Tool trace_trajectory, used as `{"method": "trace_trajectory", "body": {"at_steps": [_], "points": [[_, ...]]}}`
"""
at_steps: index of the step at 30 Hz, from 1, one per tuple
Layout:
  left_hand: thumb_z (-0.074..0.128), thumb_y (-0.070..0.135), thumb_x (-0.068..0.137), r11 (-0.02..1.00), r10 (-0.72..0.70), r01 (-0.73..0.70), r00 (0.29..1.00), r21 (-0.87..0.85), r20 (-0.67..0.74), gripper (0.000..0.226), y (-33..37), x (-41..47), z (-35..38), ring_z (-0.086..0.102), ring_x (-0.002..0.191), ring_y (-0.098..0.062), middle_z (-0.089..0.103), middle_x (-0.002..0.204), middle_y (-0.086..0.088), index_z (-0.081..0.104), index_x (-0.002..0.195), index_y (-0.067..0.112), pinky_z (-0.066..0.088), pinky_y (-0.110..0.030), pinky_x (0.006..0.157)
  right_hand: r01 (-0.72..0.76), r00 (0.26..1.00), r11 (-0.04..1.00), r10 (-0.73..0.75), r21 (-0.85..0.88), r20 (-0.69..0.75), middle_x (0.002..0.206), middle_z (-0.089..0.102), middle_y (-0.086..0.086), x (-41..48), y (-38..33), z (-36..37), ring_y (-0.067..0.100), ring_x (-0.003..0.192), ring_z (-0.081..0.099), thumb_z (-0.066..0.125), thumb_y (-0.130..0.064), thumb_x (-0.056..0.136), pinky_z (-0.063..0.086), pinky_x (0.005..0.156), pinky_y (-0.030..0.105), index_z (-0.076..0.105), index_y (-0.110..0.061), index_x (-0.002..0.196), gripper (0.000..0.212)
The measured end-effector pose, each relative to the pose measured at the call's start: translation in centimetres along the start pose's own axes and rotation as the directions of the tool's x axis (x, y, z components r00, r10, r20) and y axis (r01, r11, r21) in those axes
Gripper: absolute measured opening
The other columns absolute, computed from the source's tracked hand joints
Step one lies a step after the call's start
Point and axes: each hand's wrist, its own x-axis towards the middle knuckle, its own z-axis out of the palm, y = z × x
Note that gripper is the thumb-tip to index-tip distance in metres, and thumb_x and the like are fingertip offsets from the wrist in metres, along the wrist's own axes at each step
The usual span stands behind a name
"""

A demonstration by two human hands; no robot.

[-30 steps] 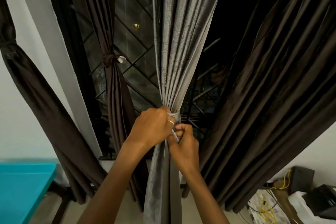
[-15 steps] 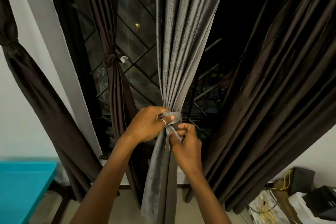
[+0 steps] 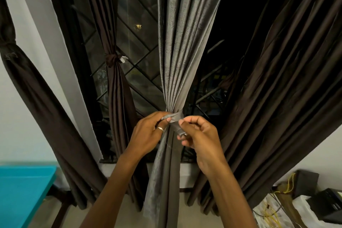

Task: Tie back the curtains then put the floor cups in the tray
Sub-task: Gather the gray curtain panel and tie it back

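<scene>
The grey curtain [image 3: 177, 52] hangs in front of the window, gathered into a narrow waist where a strip of the same grey cloth, the tie [image 3: 178, 116], wraps round it. Your left hand [image 3: 148, 131] pinches one end of the tie just left of that waist. Your right hand [image 3: 201, 139] pinches the other end just right of it, thumb against forefinger. I judge you hold the ends apart like this to draw the knot tight so the folds cannot spread. Left of the grey curtain a brown curtain [image 3: 116, 102] is already knotted at its middle, and beyond it another brown curtain [image 3: 37, 98] is bound too. Right of the grey curtain a third brown curtain [image 3: 277, 79] crowds close to your right forearm; no tie shows on it. Behind the grey curtain is the window grille [image 3: 137, 72]. Low to its left stands a blue desk [image 3: 22, 190], and low to its right lie boxes and yellow cables [image 3: 273, 213]. No cups or tray show here.
</scene>
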Motion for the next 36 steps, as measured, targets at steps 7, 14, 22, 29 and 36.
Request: {"method": "trace_trajectory", "body": {"at_steps": [7, 14, 22, 29, 36], "points": [[0.044, 0.04, 0.105, 0.988, -0.095, 0.095, 0.995, -0.123, 0.001, 0.021, 0.7, -0.4, 0.4, 0.07, 0.085, -0.01, 0.068, 0.09, 0.009, 0.059, 0.098, 0.028, 0.059, -0.039, 0.07, 0.11, 0.974, 0.987, -0.131, 0.116, 0.187, 0.118, 0.075, 0.006, 0.7, -1.0, 0.7, 0.019, 0.11, 0.072, 0.064, -0.013, 0.097, 0.057, 0.078, 0.021, 0.068, -0.017, 0.125, 0.029], [0.043, 0.044, 0.104, 0.978, -0.108, 0.113, 0.993, -0.177, 0.04, 0.02, 0.9, -0.1, -0.2, 0.071, 0.092, -0.008, 0.067, 0.101, 0.012, 0.06, 0.1, 0.036, 0.064, -0.034, 0.069, 0.577, 0.798, 0.362, -0.442, -0.732, 0.41, 0.139, 0.055, -0.012, 0.8, 1.5, 0.3, 0.002, 0.126, 0.043, 0.053, -0.018, 0.099, 0.044, 0.098, 0.022, 0.016, -0.037, 0.161, 0.074], [0.041, 0.042, 0.106, 0.995, -0.053, 0.058, 0.997, -0.086, 0.06, 0.02, 1.6, -0.4, -0.6, 0.067, 0.084, -0.011, 0.063, 0.094, 0.015, 0.058, 0.097, 0.037, 0.058, -0.041, 0.073, 0.59, 0.656, -0.03, -0.564, -0.807, 0.501, 0.133, 0.053, -0.007, 1.9, 1.7, 0.2, 0.015, 0.121, 0.049, 0.047, -0.028, 0.098, 0.037, 0.09, 0.033, 0.036, -0.022, 0.151, 0.055], [0.044, 0.036, 0.107, 1.0, 0.006, -0.004, 0.998, -0.024, 0.056, 0.026, 2.1, -0.6, -0.8, 0.063, 0.082, -0.001, 0.061, 0.091, 0.027, 0.052, 0.09, 0.054, 0.043, -0.009, 0.067, 0.616, 0.629, -0.057, -0.566, -0.786, 0.533, 0.133, 0.049, 0.003, 1.9, 1.7, 0.1, 0.021, 0.114, 0.051, 0.049, -0.025, 0.097, 0.044, 0.084, 0.04, 0.055, -0.018, 0.14, 0.044], [0.04, 0.045, 0.105, 0.996, 0.065, -0.067, 0.997, 0.066, 0.03, 0.022, 1.6, -0.3, -1.1, 0.059, 0.076, -0.011, 0.055, 0.088, 0.015, 0.051, 0.088, 0.036, 0.044, -0.017, 0.062, 0.63, 0.582, -0.122, -0.579, -0.767, 0.571, 0.132, 0.062, 0.002, 2.1, 1.1, 0.0, 0.019, 0.098, 0.067, 0.066, -0.012, 0.094, 0.051, 0.07, 0.035, 0.064, -0.013, 0.13, 0.037]]}}
